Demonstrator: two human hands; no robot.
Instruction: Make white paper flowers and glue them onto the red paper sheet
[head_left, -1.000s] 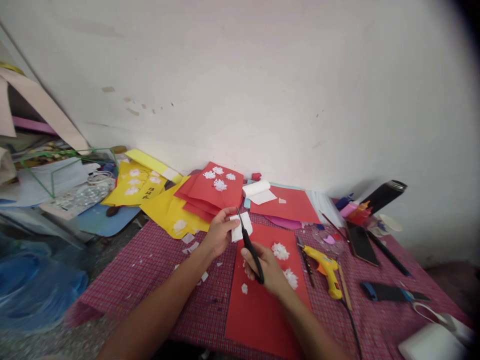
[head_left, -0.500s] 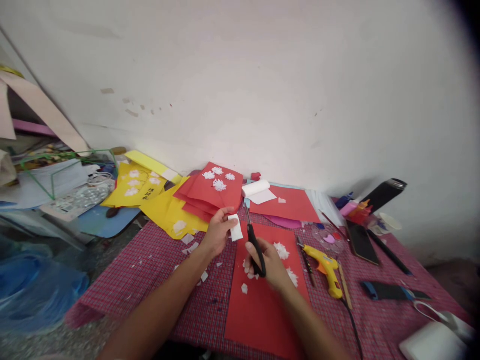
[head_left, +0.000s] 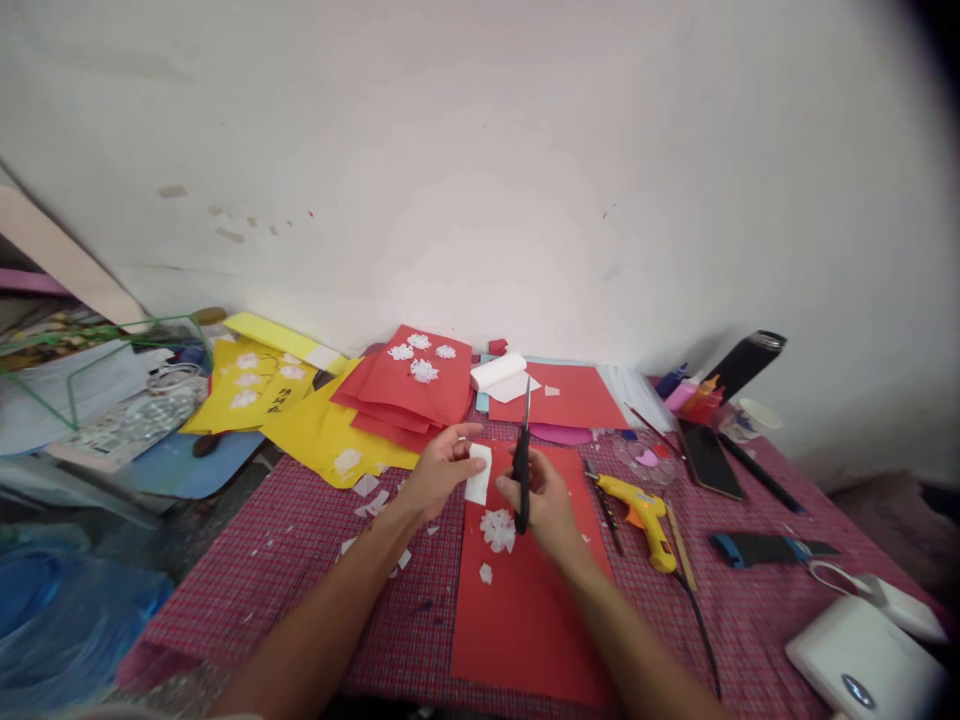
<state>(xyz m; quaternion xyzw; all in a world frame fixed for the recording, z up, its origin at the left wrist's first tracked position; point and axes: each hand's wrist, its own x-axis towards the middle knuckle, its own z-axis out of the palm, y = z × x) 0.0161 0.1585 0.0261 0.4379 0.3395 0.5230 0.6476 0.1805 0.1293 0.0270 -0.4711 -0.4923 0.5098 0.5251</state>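
Note:
My left hand [head_left: 444, 468] pinches a small folded strip of white paper [head_left: 478, 474] between thumb and fingers, its index finger stretched out. In my right hand [head_left: 546, 502] are black-handled scissors [head_left: 523, 470], blades pointing up and away, a little to the right of the strip and apart from it. Both hands are over a red sheet of paper [head_left: 525, 630]. On that sheet, a white paper flower [head_left: 498, 530] lies beside the scissors, with a small white paper piece [head_left: 486, 574] below it. My right hand hides part of the sheet.
Red sheets with white flowers [head_left: 409, 385] and yellow paper [head_left: 330, 430] lie at the back left. A white paper roll [head_left: 499, 372] sits behind the hands. To the right are a yellow glue gun [head_left: 637, 510], a phone [head_left: 709, 458] and a cutter knife [head_left: 765, 550]. Paper scraps [head_left: 371, 503] litter the checked cloth.
My right hand has turned the scissors more upright and raised them slightly. The left hand still holds the strip, index finger now lifted. The whole view has shifted a little to the right.

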